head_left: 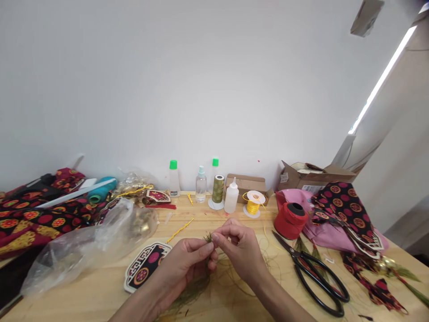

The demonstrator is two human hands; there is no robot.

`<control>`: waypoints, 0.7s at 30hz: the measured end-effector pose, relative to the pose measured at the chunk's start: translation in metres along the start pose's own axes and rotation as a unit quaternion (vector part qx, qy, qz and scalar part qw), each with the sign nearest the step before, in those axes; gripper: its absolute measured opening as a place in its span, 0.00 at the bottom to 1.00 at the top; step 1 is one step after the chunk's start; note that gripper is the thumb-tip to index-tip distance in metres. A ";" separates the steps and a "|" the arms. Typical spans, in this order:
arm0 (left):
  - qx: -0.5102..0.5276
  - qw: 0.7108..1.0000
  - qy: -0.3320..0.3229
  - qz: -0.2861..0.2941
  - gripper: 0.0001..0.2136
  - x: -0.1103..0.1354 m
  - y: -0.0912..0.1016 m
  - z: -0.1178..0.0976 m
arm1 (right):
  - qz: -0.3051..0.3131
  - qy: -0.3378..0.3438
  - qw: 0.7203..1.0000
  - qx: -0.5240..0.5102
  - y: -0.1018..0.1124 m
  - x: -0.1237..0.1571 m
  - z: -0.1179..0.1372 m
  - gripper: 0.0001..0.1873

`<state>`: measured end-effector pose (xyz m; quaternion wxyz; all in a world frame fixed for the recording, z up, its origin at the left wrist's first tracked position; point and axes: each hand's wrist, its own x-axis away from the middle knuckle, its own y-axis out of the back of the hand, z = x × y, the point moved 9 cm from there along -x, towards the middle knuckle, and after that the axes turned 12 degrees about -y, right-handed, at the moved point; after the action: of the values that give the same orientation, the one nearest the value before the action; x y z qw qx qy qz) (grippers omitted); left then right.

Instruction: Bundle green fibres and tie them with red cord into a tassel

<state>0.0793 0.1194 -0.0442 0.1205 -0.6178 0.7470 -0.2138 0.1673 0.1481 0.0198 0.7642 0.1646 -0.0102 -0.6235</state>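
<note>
Both hands (214,255) pinching green thread bundle (208,238)

You have no text in view that can be read outright. The nearest thing to lettering sits low and left of centre in the frame: the fan-shaped patch (145,267) on the worktop (214,219) carries a band of pale marks that look like characters, but they are too small and skewed to make out. At the right of the frame, at mid-height, the cardboard box (315,175) bears a white sticker (284,178) on its flap and a second printed label (310,188) lower on its front. The print on both is too fine to read.
</note>
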 end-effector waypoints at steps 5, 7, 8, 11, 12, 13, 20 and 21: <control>0.004 1.000 -0.002 0.006 0.07 0.000 -0.001 0.001 | -0.008 -0.005 1.000 -0.008 0.004 -0.002 -0.001 0.09; 0.008 1.000 -0.011 0.003 0.06 0.001 0.000 -0.006 | -0.027 -0.007 1.000 -0.002 0.010 -0.005 -0.003 0.10; 0.010 1.000 -0.025 -0.008 0.06 0.002 0.002 -0.013 | -0.036 -0.003 0.999 0.009 0.013 -0.006 -0.004 0.10; 0.052 0.992 -0.106 -0.054 0.05 0.006 0.018 -0.044 | -0.041 0.034 0.995 0.083 0.014 -0.009 -0.004 0.09; 0.088 0.984 -0.139 -0.064 0.06 0.008 0.024 -0.055 | -0.031 0.046 0.991 0.120 0.010 -0.009 -0.005 0.08; 0.123 0.976 -0.163 -0.070 0.06 0.009 0.029 -0.064 | -0.018 0.054 0.986 0.158 0.005 -0.009 -0.006 0.06; 0.203 0.964 -0.165 -0.040 0.05 0.012 0.030 -0.065 | 0.078 0.053 0.919 0.382 -0.038 -0.009 -0.008 0.04; 0.202 0.965 -0.164 -0.038 0.05 0.011 0.029 -0.064 | 0.089 0.052 0.909 0.403 -0.044 -0.011 -0.007 0.04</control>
<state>0.0230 0.1236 -0.0007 0.3553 -0.6354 0.6339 -0.2610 0.1250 0.1524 0.0041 0.6847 0.4896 -0.2355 -0.4858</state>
